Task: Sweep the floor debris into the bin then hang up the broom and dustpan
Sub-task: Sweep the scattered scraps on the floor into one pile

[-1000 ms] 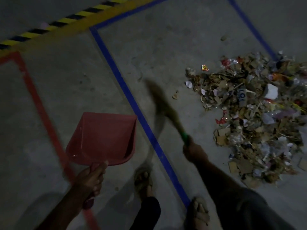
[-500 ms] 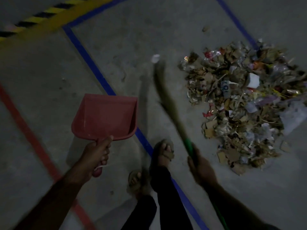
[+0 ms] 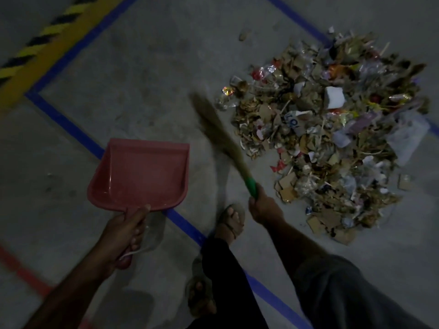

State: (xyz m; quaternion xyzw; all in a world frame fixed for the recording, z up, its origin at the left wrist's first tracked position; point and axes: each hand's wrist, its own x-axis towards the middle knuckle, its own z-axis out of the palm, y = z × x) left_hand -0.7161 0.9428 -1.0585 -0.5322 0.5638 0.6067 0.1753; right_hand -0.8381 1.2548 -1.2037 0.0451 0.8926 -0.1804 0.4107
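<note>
A red plastic dustpan [image 3: 140, 176] with a flat scoop and raised side walls is held above the grey concrete floor [image 3: 147, 74] by its handle, around which the fingers of the left hand [image 3: 123, 233] are curled, the thumb lying along the top of the handle toward the pan. The open mouth of the pan is turned away from the person. A straw-coloured grass broom [image 3: 221, 141] with a green plastic grip is clasped at that green grip by the right hand [image 3: 263, 206], whose fingers are wrapped tightly round it. The bristle end is blurred and is seen slanting up and to the left, just beside the near-left edge of a large heap of mixed debris [image 3: 327, 134]: torn cardboard, scraps of paper, shiny wrappers and thin sticks, spread over the floor to the right. Whether the bristles touch the floor cannot be told. A few loose scraps lie apart from the heap at its far and right edges. A blue painted line [image 3: 71, 128] is crossed by the dustpan and runs on under the person's sandalled feet [image 3: 230, 222]. A yellow and black hazard stripe [image 3: 45, 43] lies along the far-left corner, and a red line [image 3: 21, 271] at the near left.
</note>
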